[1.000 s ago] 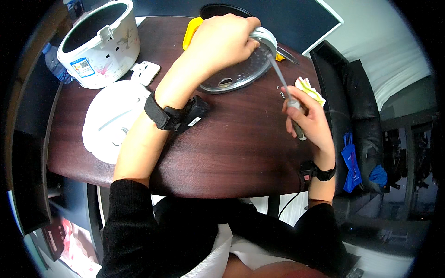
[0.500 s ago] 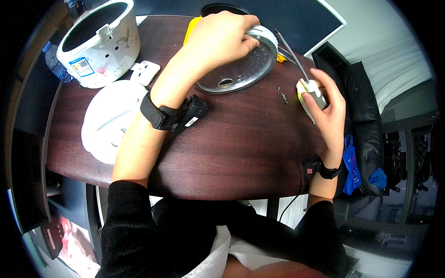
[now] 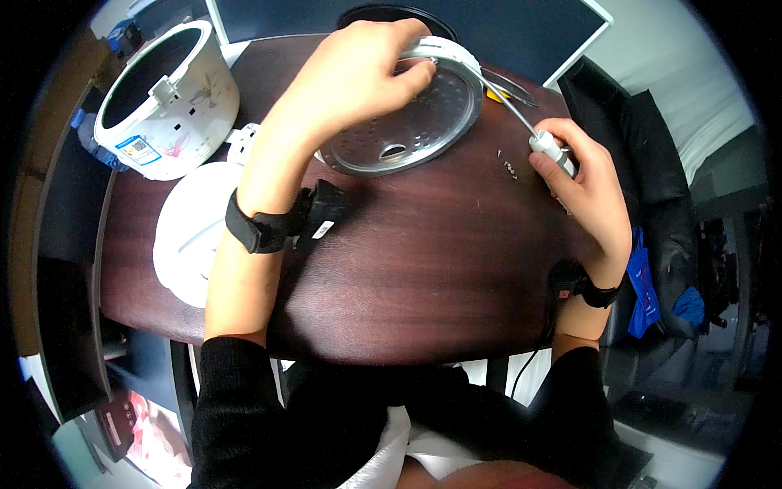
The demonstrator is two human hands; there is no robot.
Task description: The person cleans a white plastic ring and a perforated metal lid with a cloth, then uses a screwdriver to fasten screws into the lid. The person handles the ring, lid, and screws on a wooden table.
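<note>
My left hand (image 3: 350, 81) is closed on the upper rim of a round rice cooker lid (image 3: 436, 122), which stands tilted on the table. Its perforated metal inner plate and white rim face me. My right hand (image 3: 593, 175) grips a screwdriver (image 3: 544, 145) by its grey and white handle. The screwdriver's long shaft points up and left, with its tip at the lid's right rim; the exact contact point is too small to tell. Several small screws (image 3: 510, 169) lie on the table between the lid and my right hand.
The white rice cooker body (image 3: 195, 98) stands at the far left, a round white cover (image 3: 187, 244) in front of it. A white plug-like piece (image 3: 240, 145) lies beside them. Behind the lid are a black round pan (image 3: 444, 24) and a yellow item (image 3: 494, 95). A plastic bottle (image 3: 91, 138) stands left.
The screwdriver has swung left, bringing its tip from beyond the lid to the lid's rim. My right hand has turned with it. The view has shifted slightly.
</note>
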